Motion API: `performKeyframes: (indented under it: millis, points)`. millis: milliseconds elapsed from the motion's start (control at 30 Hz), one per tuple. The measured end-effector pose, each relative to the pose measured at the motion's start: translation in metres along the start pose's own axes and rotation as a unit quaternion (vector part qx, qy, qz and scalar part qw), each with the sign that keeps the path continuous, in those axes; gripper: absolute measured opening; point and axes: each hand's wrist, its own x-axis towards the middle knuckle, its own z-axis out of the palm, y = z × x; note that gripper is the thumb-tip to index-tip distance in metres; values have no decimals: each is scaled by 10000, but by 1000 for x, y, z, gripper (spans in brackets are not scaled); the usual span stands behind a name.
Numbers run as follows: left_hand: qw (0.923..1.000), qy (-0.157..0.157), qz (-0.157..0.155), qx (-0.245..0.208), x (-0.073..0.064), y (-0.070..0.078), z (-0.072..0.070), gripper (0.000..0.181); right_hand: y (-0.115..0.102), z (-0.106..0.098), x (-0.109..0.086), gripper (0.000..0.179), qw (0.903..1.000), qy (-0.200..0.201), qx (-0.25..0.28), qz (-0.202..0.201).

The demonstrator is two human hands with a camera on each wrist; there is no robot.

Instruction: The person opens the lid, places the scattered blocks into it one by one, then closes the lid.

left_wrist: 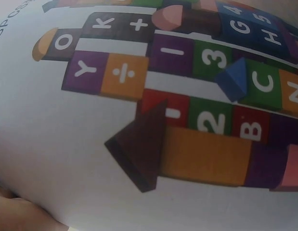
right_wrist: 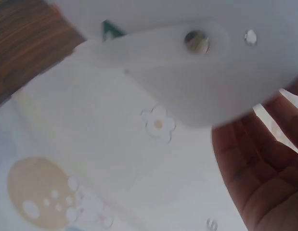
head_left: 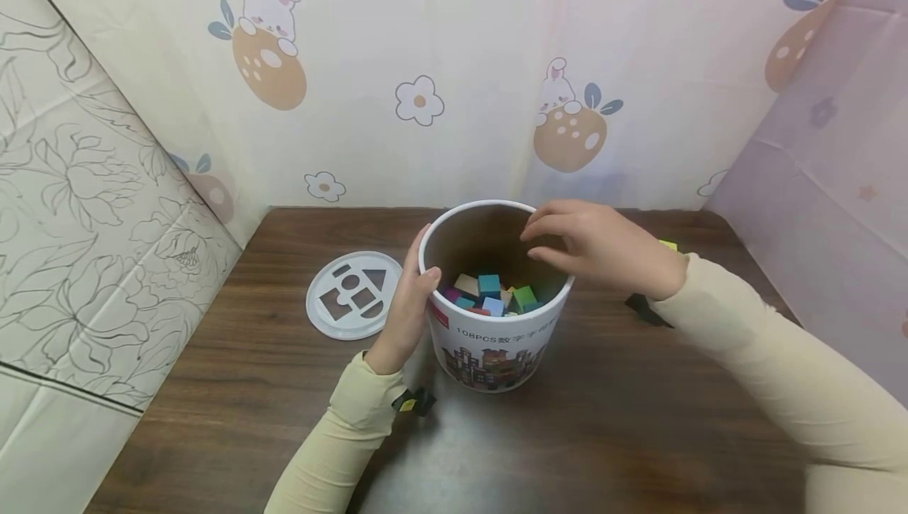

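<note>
White bucket (head_left: 496, 333) | left hand (head_left: 407, 301) grips it | right hand (head_left: 599, 244) loosely apart | blocks (head_left: 489, 285) part-hidden

The round white bucket (head_left: 507, 344) stands on the table (head_left: 603, 427) with its mouth uppermost and uncovered. The outer wall bears the marking "108PCS" and a printed picture of lettered and numbered blocks. Loose blocks (head_left: 489, 285) in teal, green, light blue, beige, purple and red lie jumbled inside, below the rim.

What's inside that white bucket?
Inside the white bucket lie coloured blocks, including teal, green, light blue and tan ones. The bucket's front and blocks on top hide anything deeper.
</note>
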Motion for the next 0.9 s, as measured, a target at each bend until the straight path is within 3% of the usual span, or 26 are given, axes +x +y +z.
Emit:
performKeyframes:
  millis: [167, 333, 600, 900]
  points:
    - [10000, 21, -41, 31, 0, 2, 0, 72, 9, -10, -21, 27, 9984, 457, -71, 314]
    - [9999, 62, -78, 96, -1, 2, 2, 71, 20, -16, -45, 30, 9942, 601, -310, 840]
    - [9998, 75, -80, 165, -1, 0, 1, 72, 51, -14, -89, 33, 9804, 528, -433, 1847]
    - [9999, 52, -15, 148, -1, -1, 0, 71, 93, 15, -139, 35, 9636, 257, -222, 2652]
